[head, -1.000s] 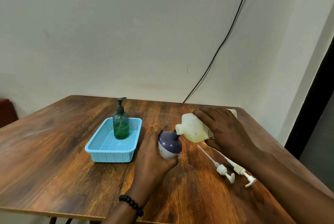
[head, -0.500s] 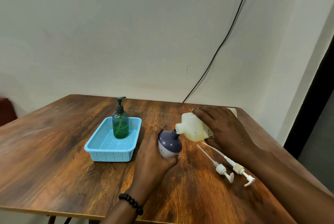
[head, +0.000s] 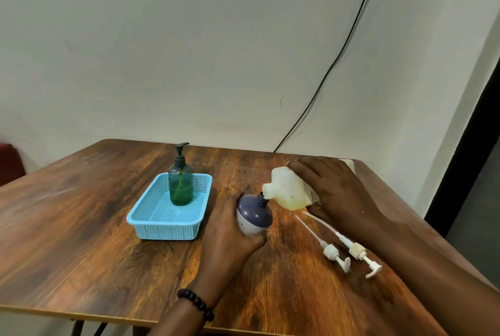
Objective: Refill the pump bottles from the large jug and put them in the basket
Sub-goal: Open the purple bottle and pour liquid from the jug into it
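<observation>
My left hand (head: 226, 238) grips a round purple-and-white bottle (head: 253, 215) with its pump off, tilted so its open neck points up to the right. My right hand (head: 335, 192) holds the large cream jug (head: 288, 190) tipped on its side, its spout touching the purple bottle's neck. Yellowish liquid sits in the jug's lower part. A green pump bottle (head: 180, 181) with a dark pump stands upright in the far end of the light blue basket (head: 146, 216).
Two loose white pump heads (head: 334, 250) (head: 361, 253) with long dip tubes lie on the wooden table (head: 81, 227) to the right of the bottle, under my right forearm. A black cable (head: 338, 54) runs down the wall behind.
Hardly anything has moved; the jug stays tipped against the purple bottle's neck and both hands keep their hold.
</observation>
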